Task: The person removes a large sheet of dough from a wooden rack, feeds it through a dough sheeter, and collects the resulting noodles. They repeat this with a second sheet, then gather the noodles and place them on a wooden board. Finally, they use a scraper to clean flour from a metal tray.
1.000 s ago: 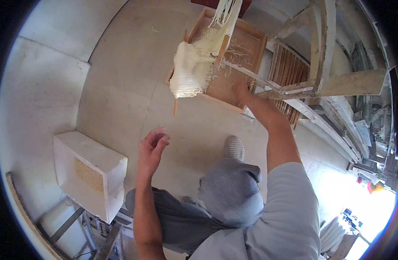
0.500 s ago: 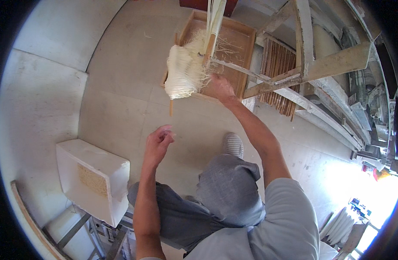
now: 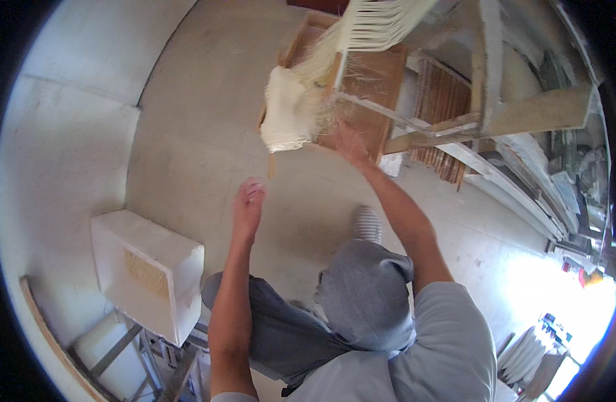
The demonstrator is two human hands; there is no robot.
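A thick bundle of pale noodles hangs over a thin wooden rod, whose near end sticks out below it. My right hand reaches out just right of the bundle, near its loose strands; its fingers are stretched out and blurred, with nothing visible in them. My left hand hovers over the floor, left of the rod's end and apart from it, fingers loosely bent and no object seen in it. More noodle strands spread in a row at the top, above a shallow wooden tray.
A wooden frame stands at the right, its crossbar reaching toward the noodles. Behind it lie several brown rods. At lower left is a white box with a yellowish patch on its side. My slippered foot is on the floor.
The strands at the top have swung right and fanned out from a narrow hanging bunch. My left hand has risen slightly; my right hand has moved slightly right and down, fingers straighter.
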